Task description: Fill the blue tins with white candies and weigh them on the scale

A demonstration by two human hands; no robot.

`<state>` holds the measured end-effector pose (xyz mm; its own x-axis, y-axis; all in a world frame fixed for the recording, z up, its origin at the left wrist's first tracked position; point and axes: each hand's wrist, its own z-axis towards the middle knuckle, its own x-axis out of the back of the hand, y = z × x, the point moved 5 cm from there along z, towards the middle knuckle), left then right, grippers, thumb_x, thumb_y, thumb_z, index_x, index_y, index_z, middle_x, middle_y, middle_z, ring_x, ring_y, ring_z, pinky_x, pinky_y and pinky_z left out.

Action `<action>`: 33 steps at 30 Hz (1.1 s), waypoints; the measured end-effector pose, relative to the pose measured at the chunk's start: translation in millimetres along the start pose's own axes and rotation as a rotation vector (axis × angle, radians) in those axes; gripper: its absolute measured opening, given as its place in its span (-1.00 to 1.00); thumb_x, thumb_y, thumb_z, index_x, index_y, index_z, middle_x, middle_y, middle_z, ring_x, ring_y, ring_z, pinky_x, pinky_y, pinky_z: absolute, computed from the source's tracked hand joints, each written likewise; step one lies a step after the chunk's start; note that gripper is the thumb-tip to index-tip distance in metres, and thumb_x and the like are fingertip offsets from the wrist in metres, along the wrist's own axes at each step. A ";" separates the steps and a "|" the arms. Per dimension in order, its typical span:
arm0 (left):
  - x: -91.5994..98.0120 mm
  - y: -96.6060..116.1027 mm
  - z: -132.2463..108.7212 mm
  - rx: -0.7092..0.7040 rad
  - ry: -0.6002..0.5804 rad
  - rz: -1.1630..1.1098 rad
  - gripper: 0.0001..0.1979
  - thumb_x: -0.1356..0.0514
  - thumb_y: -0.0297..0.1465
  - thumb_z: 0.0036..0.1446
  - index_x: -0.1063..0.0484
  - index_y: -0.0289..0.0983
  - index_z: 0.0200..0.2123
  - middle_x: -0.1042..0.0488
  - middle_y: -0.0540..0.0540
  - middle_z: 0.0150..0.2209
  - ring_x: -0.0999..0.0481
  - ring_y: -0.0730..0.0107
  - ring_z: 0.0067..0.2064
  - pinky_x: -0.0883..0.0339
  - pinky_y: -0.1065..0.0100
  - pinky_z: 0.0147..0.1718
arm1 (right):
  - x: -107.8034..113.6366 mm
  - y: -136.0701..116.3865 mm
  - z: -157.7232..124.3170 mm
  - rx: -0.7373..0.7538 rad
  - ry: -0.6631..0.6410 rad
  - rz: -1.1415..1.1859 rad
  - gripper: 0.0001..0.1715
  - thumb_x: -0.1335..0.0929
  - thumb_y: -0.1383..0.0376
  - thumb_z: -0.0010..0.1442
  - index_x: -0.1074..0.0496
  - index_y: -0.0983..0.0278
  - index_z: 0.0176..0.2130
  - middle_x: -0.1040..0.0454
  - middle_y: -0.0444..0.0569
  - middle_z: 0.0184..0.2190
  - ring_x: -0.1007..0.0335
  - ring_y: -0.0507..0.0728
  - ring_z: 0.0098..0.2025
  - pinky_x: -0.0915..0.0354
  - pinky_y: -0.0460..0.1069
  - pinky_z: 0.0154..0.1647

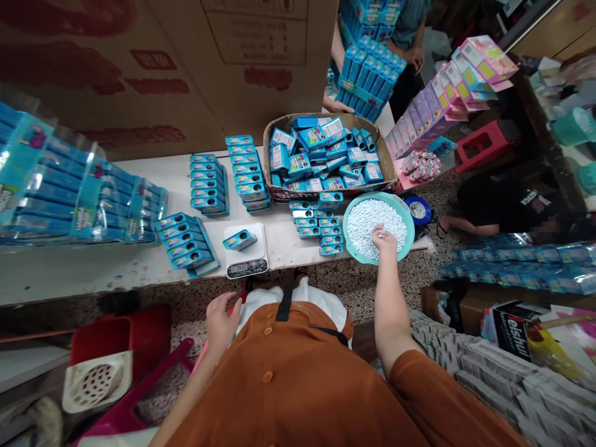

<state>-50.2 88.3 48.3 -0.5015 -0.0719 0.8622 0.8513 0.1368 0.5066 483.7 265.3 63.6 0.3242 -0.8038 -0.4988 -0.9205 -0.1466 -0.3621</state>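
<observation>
Fingers of the right hand (382,239) close narrowly on a few white tablets (375,228), held just above the heap in a teal plastic basin (379,195); a tight fingertip pinch keeps the small, smooth pieces from slipping. The left hand (222,324) sits open and empty by the orange button-front top (298,372), apart from the white worktop (139,276). Beyond the basin's rim, small blue tins (319,226) lie in neat stacks, one blue tin (239,240) rests on a white digital scale (245,254), and a corrugated cardboard box (269,155) brims with blue cartons (316,139).
</observation>
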 end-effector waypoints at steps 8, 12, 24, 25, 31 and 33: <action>-2.2 1.9 1.9 0.024 -0.011 -0.032 -0.71 -0.09 -0.19 0.13 -0.43 -0.27 -0.24 -0.50 -0.19 -0.19 -0.43 0.13 -0.09 -0.25 0.10 0.02 | -1.4 11.0 -4.0 0.035 -0.009 0.401 -0.66 -0.04 0.40 0.27 -0.31 0.24 -0.26 -0.35 -0.16 -0.57 -0.33 -0.03 -0.56 -0.32 -0.19 -0.66; -2.8 2.5 2.5 0.053 -0.027 -0.053 -0.72 -0.09 -0.19 0.13 -0.44 -0.26 -0.24 -0.51 -0.17 -0.20 -0.44 0.14 -0.10 -0.26 0.11 0.01 | -8.3 25.8 -10.9 0.081 0.003 0.243 -0.66 -0.07 0.37 0.29 -0.35 0.26 -0.31 -0.43 -0.09 -0.51 -0.42 -0.01 -0.46 -0.39 -0.16 -0.56; 3.2 -14.2 -9.0 0.192 -0.002 -0.134 -0.75 -0.08 -0.23 0.15 -0.44 -0.24 -0.24 -0.52 -0.16 -0.19 -0.43 0.14 -0.09 -0.26 0.11 0.00 | -83.0 223.2 -51.9 -0.333 -0.247 -0.336 -0.63 -0.09 0.26 0.34 -0.36 0.31 -0.35 -0.36 -0.12 -0.58 -0.20 -0.08 -0.64 -0.12 -0.23 -0.75; 4.5 -18.1 -11.0 0.207 0.003 -0.137 -0.76 -0.08 -0.23 0.15 -0.44 -0.24 -0.24 -0.51 -0.16 -0.19 -0.43 0.14 -0.09 -0.26 0.11 0.00 | -89.7 240.1 -53.5 -0.348 -0.235 -0.362 -0.61 -0.09 0.25 0.34 -0.34 0.30 -0.39 -0.37 -0.11 -0.58 -0.22 -0.07 -0.63 -0.12 -0.22 -0.74; 15.7 -44.2 -24.5 0.287 0.017 -0.167 -0.76 -0.08 -0.25 0.16 -0.44 -0.24 -0.22 -0.51 -0.16 -0.18 -0.42 0.13 -0.08 -0.25 0.11 0.01 | -137.7 310.6 -43.0 -0.258 -0.194 -0.308 -0.55 -0.12 0.24 0.33 -0.12 0.24 -0.59 -0.27 -0.19 -0.68 -0.26 -0.06 -0.60 -0.24 -0.19 -0.63; 20.8 -53.2 -30.1 0.320 0.016 -0.176 -0.76 -0.08 -0.25 0.16 -0.44 -0.24 -0.21 -0.50 -0.16 -0.17 -0.42 0.13 -0.07 -0.25 0.12 0.01 | -151.5 329.6 -35.1 -0.244 -0.212 -0.300 -0.52 -0.11 0.22 0.34 -0.09 0.23 -0.60 -0.22 -0.22 -0.70 -0.20 -0.07 -0.63 -0.23 -0.18 -0.63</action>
<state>-101.3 49.8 39.5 -0.6316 -0.1375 0.7630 0.6592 0.4229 0.6218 123.5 318.6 47.4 0.5993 -0.5724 -0.5597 -0.7950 -0.5076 -0.3321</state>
